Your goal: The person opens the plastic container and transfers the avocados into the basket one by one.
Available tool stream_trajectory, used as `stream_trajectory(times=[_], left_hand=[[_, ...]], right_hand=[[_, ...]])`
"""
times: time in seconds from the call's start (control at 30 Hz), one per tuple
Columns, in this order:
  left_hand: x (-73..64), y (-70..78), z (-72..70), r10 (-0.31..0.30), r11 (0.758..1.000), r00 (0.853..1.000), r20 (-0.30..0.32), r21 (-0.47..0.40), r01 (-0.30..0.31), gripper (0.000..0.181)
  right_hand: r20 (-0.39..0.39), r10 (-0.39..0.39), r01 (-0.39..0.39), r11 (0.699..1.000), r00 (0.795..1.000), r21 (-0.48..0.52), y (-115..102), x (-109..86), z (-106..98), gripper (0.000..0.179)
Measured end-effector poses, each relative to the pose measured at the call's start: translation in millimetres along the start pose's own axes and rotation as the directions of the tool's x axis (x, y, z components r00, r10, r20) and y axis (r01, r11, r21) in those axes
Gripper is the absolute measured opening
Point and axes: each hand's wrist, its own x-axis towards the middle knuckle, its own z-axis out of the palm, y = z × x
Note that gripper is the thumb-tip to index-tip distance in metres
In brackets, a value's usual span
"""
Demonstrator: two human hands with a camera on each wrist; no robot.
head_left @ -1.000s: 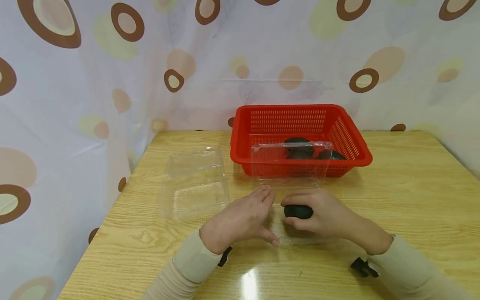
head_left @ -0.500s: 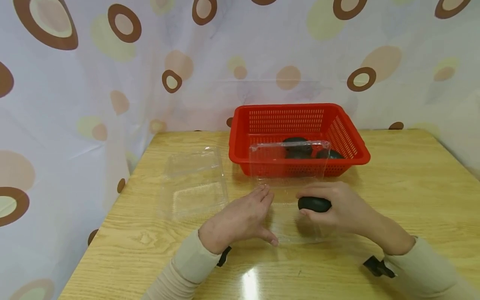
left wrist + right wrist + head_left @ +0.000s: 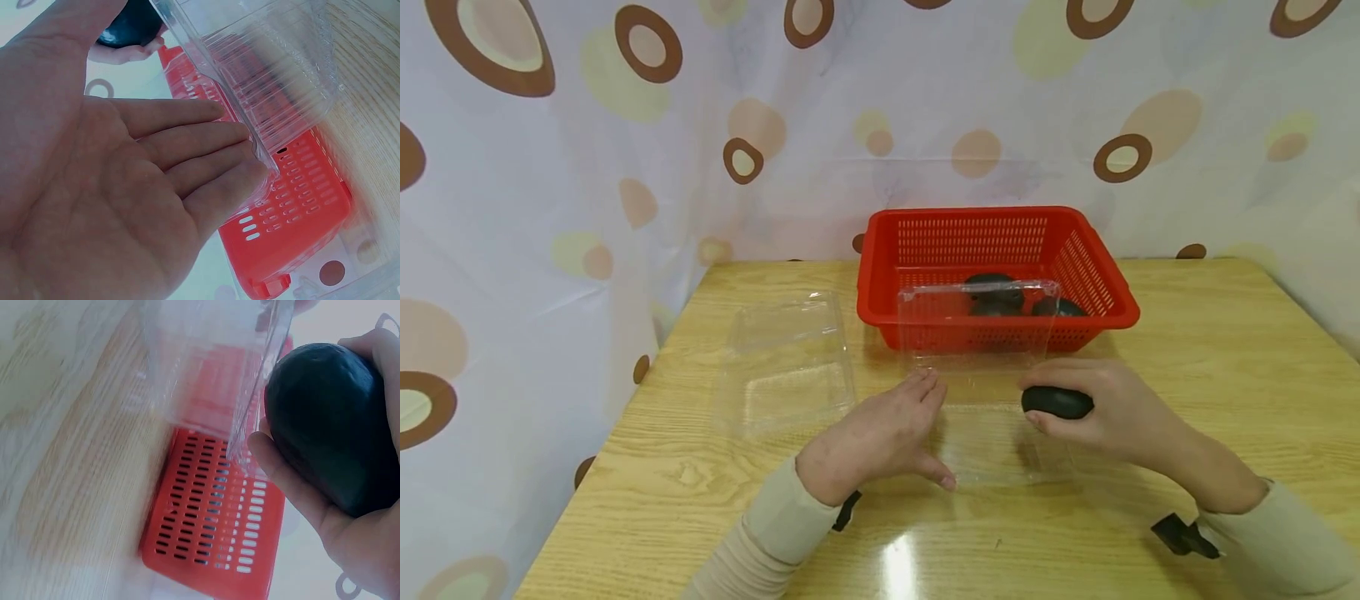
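Observation:
A dark green avocado (image 3: 1057,402) is gripped by my right hand (image 3: 1108,412), thumb and fingers curled around its sides. The right wrist view shows the avocado (image 3: 331,425) large, over the edge of the clear hinged plastic box (image 3: 992,450). That box lies open on the table, with its lid (image 3: 977,346) raised in front of the red basket. My left hand (image 3: 880,437) is at the box's left side, fingers extended and thumb apart. In the left wrist view, the fingertips of this left hand (image 3: 137,181) are at the clear plastic edge, and its palm holds nothing.
Behind the box stands the red perforated basket (image 3: 880,315), with several dark avocados (image 3: 988,282) inside, partly seen through the lid. A second clear plastic box (image 3: 793,404) lies open to the left on the wooden table (image 3: 647,492). A patterned cloth (image 3: 820,150) hangs behind.
My right hand has carried the avocado rightward and slightly back, from over the middle of the box to its right edge. My left hand has stayed almost still.

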Motion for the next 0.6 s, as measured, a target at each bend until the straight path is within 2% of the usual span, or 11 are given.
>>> stream_trajectory(times=[0.2, 0.6], left_hand=[[-0.2, -0.1, -1.0, 0.001, 1.0, 1.0, 0.005, -0.002, -0.001, 0.11], [-0.5, 0.3, -0.4, 0.011, 1.0, 1.0, -0.013, 0.005, -0.011, 0.109]], right_hand=[[-0.005, 0.05, -0.05, 0.998, 0.999, -0.022, 5.0, -1.8, -6.6, 0.034], [-0.04, 0.069, -0.071, 0.996, 0.997, -0.058, 15.1, -5.4, -20.5, 0.036]])
